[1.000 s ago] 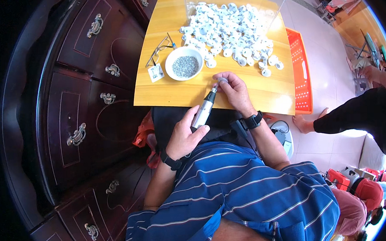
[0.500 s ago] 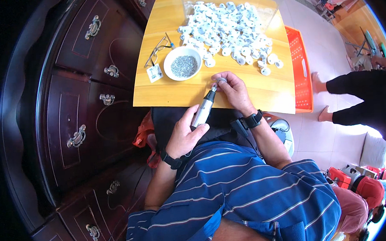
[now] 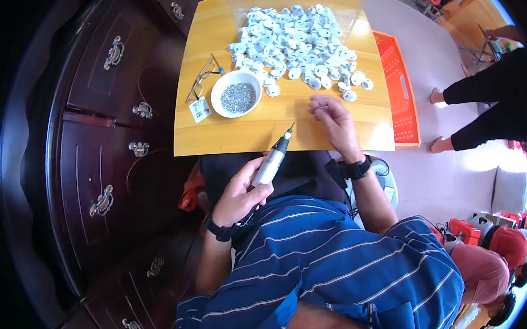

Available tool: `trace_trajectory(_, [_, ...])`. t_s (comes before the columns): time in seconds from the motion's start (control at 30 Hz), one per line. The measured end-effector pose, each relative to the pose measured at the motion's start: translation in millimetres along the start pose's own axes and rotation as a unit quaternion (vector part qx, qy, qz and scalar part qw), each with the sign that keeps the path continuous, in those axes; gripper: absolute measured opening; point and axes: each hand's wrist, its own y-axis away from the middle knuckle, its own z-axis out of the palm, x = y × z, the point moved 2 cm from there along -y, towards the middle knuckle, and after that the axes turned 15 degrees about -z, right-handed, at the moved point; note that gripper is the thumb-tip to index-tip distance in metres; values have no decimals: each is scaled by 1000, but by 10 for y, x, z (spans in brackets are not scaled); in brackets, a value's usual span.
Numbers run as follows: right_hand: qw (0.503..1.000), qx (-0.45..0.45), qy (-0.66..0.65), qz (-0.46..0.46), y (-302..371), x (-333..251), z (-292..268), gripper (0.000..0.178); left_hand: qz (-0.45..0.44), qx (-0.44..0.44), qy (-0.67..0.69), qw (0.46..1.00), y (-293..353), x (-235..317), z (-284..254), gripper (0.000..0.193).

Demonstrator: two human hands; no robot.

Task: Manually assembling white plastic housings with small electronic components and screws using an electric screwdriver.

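My left hand (image 3: pixel 240 192) is wrapped round a silver electric screwdriver (image 3: pixel 269 166) with a black nose. Its thin bit points up over the near edge of the table. To the right of the bit and apart from it, my right hand (image 3: pixel 338 126) is closed in a pinch above the wood. What the fingertips hold, if anything, is too small to make out. A white bowl (image 3: pixel 216 102) full of small metal screws (image 3: pixel 238 98) stands to the left. Behind it and to the right lies a heap of small round white plastic parts (image 3: pixel 293 41).
Eyeglasses (image 3: pixel 201 81) and a small white packet (image 3: pixel 200 109) lie left of the bowl. An orange crate (image 3: pixel 398 89) stands against the table's right side. Dark drawers (image 3: pixel 104 137) rise close on the left. Another person's legs (image 3: pixel 481 105) show at the right.
My right hand has moved right, away from the screwdriver's tip, where it held a small round piece. The screwdriver has shifted slightly left and down, and its bit is now bare.
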Motion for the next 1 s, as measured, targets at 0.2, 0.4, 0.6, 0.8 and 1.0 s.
trace_trajectory(0.2, [862, -15, 470, -188, 112, -384, -636, 14, 16, 20, -25, 999, 57, -110, -62, 58])
trace_trajectory(0.4, [798, -25, 561, -219, 27, -602, -444, 20, 15, 63, -29, 997, 110, -175, -83, 55])
trace_trajectory(0.6, [845, -217, 406, -273, -589, -721, 502, 11, 54, 100, -108, 988, 158, -237, -146, 58])
trace_trajectory(0.8, [656, -420, 583, -233, -1048, -310, 1589, 18, 48, 134, -122, 982, 270, -233, -163, 58])
trace_trajectory(1.0, [601, -455, 623, -208, -1115, 72, 1792, 18, 97, 142, -125, 977, 330, -313, -170, 58])
